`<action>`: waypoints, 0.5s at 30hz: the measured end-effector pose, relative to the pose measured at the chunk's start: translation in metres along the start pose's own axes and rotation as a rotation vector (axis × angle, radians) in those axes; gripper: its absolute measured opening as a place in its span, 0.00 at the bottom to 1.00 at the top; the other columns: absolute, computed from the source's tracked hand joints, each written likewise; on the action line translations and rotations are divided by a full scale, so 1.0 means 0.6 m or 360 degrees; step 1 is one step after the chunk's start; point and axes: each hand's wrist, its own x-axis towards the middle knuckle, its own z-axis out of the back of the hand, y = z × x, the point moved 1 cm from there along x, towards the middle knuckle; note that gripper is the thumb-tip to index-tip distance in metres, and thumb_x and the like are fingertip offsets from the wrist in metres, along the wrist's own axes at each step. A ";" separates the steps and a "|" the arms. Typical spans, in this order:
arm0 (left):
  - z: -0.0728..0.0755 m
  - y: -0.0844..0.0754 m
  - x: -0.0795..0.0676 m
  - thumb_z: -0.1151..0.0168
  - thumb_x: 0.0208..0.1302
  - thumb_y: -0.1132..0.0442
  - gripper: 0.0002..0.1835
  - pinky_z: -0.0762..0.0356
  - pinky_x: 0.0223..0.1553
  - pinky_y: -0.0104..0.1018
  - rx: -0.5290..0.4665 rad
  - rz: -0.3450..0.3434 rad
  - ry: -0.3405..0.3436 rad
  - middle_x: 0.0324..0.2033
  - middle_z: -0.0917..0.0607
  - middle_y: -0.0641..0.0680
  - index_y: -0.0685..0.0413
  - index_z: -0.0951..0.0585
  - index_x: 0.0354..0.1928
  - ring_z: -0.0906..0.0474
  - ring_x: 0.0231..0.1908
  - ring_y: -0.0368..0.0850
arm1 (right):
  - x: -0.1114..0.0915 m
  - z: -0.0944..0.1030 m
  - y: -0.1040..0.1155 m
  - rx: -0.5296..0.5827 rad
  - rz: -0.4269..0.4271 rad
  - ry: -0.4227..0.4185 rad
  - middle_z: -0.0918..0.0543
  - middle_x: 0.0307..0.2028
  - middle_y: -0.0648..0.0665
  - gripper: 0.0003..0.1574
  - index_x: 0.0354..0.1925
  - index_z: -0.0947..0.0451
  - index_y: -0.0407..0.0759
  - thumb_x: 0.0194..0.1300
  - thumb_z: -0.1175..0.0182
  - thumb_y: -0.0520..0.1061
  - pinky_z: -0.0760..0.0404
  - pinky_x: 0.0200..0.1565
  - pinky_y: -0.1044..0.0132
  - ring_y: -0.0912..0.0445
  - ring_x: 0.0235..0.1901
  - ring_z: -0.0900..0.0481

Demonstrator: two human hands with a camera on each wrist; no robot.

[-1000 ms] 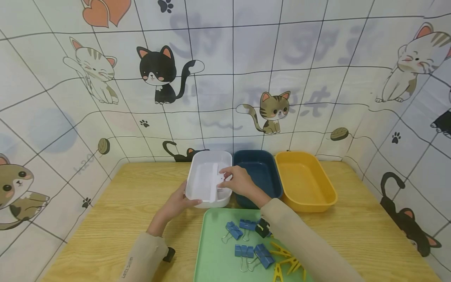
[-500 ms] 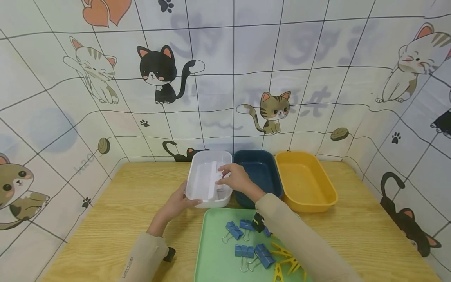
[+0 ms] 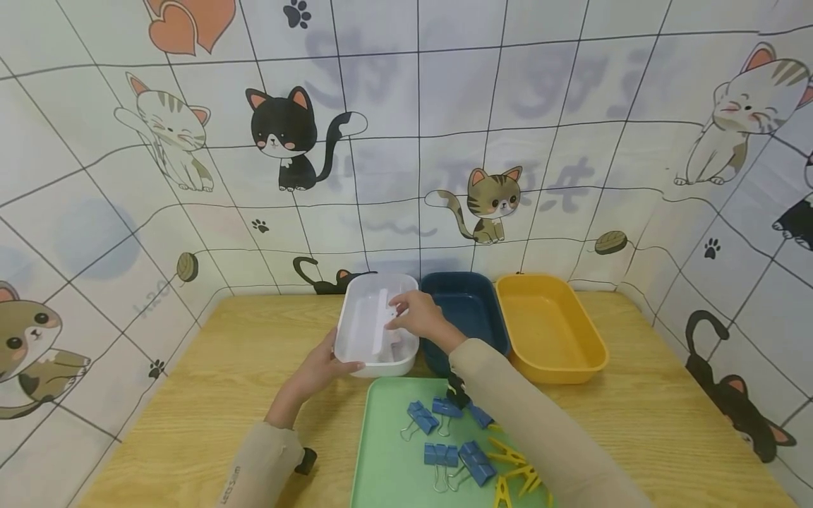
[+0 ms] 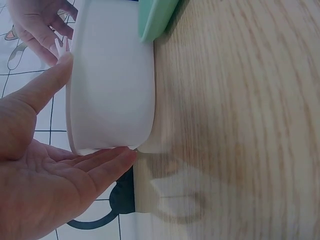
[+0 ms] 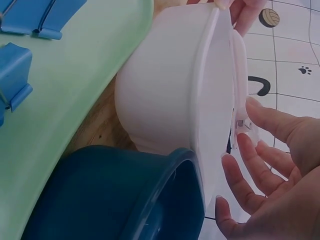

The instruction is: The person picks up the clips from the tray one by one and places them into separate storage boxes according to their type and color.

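Observation:
A white bin (image 3: 362, 331) stands at the left of a row of bins. My left hand (image 3: 320, 368) holds its near left corner. In the left wrist view the thumb lies at the bin's rim and the fingers against its end wall. A long white bar (image 3: 383, 321) runs lengthwise over the bin's opening. My right hand (image 3: 419, 315) pinches a small pale part at the bar's side between thumb and fingertips, above the bin's right half. In the right wrist view a bit of metal shows there; its exact kind is unclear.
A dark blue bin (image 3: 466, 310) and a yellow bin (image 3: 552, 321) stand to the right. In front, a green tray (image 3: 387, 451) carries several blue binder clips (image 3: 441, 454) and yellow clothespins (image 3: 504, 488). Behind rises a cat-patterned cloth (image 3: 394, 176).
My right hand has shifted slightly left and away from me, and the white bar has moved a little with it. The left hand keeps its hold on the white bin.

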 end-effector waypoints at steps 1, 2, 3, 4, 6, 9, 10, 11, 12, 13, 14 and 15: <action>0.001 0.003 0.001 0.32 0.62 0.67 0.45 0.36 0.63 0.63 0.0002 -0.0008 0.0007 0.63 0.28 0.68 0.65 0.48 0.75 0.32 0.63 0.66 | 0.002 -0.001 0.000 -0.0013 -0.0010 0.0006 0.14 0.42 0.46 0.29 0.56 0.17 0.44 0.55 0.25 0.46 0.30 0.54 0.42 0.49 0.48 0.20; 0.001 0.007 0.001 0.31 0.62 0.66 0.46 0.36 0.63 0.62 -0.0001 -0.0009 0.0009 0.63 0.28 0.67 0.63 0.47 0.75 0.32 0.63 0.64 | 0.004 -0.003 0.001 -0.0021 -0.0019 0.0014 0.14 0.42 0.47 0.29 0.56 0.17 0.45 0.55 0.24 0.46 0.30 0.54 0.42 0.49 0.48 0.20; 0.002 0.011 0.003 0.31 0.62 0.65 0.46 0.35 0.63 0.61 0.0000 -0.0017 0.0013 0.63 0.28 0.66 0.62 0.47 0.76 0.31 0.63 0.63 | 0.006 -0.005 0.001 -0.0028 -0.0031 0.0022 0.14 0.42 0.47 0.29 0.56 0.17 0.45 0.55 0.24 0.47 0.31 0.55 0.41 0.49 0.48 0.20; 0.002 0.011 0.003 0.31 0.62 0.65 0.46 0.35 0.63 0.61 -0.0001 -0.0021 0.0013 0.63 0.28 0.66 0.62 0.47 0.76 0.31 0.63 0.64 | 0.009 -0.007 0.001 -0.0031 -0.0042 0.0029 0.14 0.42 0.47 0.29 0.56 0.17 0.45 0.54 0.24 0.47 0.31 0.55 0.41 0.50 0.49 0.20; 0.003 0.016 0.005 0.31 0.62 0.64 0.46 0.35 0.63 0.61 -0.0007 -0.0029 0.0022 0.64 0.28 0.66 0.62 0.47 0.76 0.31 0.63 0.63 | 0.013 -0.011 0.000 -0.0035 -0.0054 0.0035 0.14 0.42 0.47 0.29 0.55 0.17 0.45 0.54 0.24 0.47 0.31 0.55 0.41 0.50 0.49 0.20; 0.002 0.019 0.006 0.31 0.62 0.65 0.46 0.35 0.63 0.62 -0.0011 -0.0032 0.0028 0.64 0.28 0.66 0.61 0.47 0.76 0.31 0.63 0.63 | 0.019 -0.016 -0.002 -0.0036 -0.0073 0.0042 0.13 0.42 0.47 0.29 0.54 0.16 0.45 0.53 0.24 0.47 0.32 0.55 0.41 0.50 0.48 0.20; 0.002 0.020 0.006 0.31 0.62 0.65 0.46 0.35 0.63 0.61 -0.0011 -0.0031 0.0031 0.64 0.28 0.65 0.61 0.47 0.76 0.31 0.63 0.63 | 0.020 -0.018 -0.002 -0.0035 -0.0076 0.0043 0.13 0.41 0.47 0.28 0.54 0.16 0.45 0.53 0.24 0.46 0.32 0.55 0.40 0.50 0.48 0.20; 0.002 0.025 0.007 0.31 0.62 0.64 0.46 0.35 0.63 0.61 -0.0006 -0.0037 0.0034 0.64 0.28 0.64 0.60 0.47 0.76 0.31 0.62 0.62 | 0.021 -0.018 -0.002 -0.0035 -0.0079 0.0044 0.13 0.41 0.47 0.28 0.54 0.16 0.45 0.53 0.23 0.46 0.32 0.55 0.40 0.50 0.48 0.21; 0.003 0.025 0.008 0.30 0.62 0.64 0.46 0.34 0.63 0.60 -0.0001 -0.0034 0.0036 0.64 0.28 0.64 0.59 0.47 0.76 0.31 0.62 0.61 | 0.021 -0.019 -0.002 -0.0034 -0.0084 0.0048 0.14 0.40 0.47 0.28 0.54 0.16 0.45 0.53 0.23 0.46 0.33 0.55 0.39 0.50 0.48 0.21; 0.002 0.026 0.008 0.30 0.62 0.64 0.46 0.34 0.63 0.60 -0.0002 -0.0028 0.0038 0.64 0.28 0.63 0.59 0.47 0.76 0.31 0.62 0.61 | 0.022 -0.020 -0.001 -0.0036 -0.0089 0.0051 0.14 0.40 0.47 0.28 0.53 0.16 0.45 0.53 0.23 0.46 0.34 0.56 0.38 0.50 0.48 0.21; 0.002 0.026 0.008 0.30 0.62 0.64 0.46 0.34 0.63 0.60 -0.0007 -0.0024 0.0038 0.64 0.27 0.63 0.58 0.47 0.76 0.31 0.62 0.60 | 0.023 -0.021 0.000 -0.0036 -0.0095 0.0057 0.14 0.40 0.47 0.28 0.53 0.16 0.44 0.53 0.23 0.46 0.35 0.57 0.37 0.50 0.47 0.21; 0.002 0.027 0.009 0.30 0.62 0.64 0.46 0.33 0.63 0.59 -0.0006 -0.0025 0.0039 0.64 0.27 0.63 0.58 0.47 0.76 0.31 0.62 0.60 | 0.024 -0.022 0.000 -0.0038 -0.0100 0.0061 0.14 0.40 0.47 0.28 0.53 0.16 0.44 0.53 0.23 0.46 0.37 0.58 0.36 0.50 0.47 0.21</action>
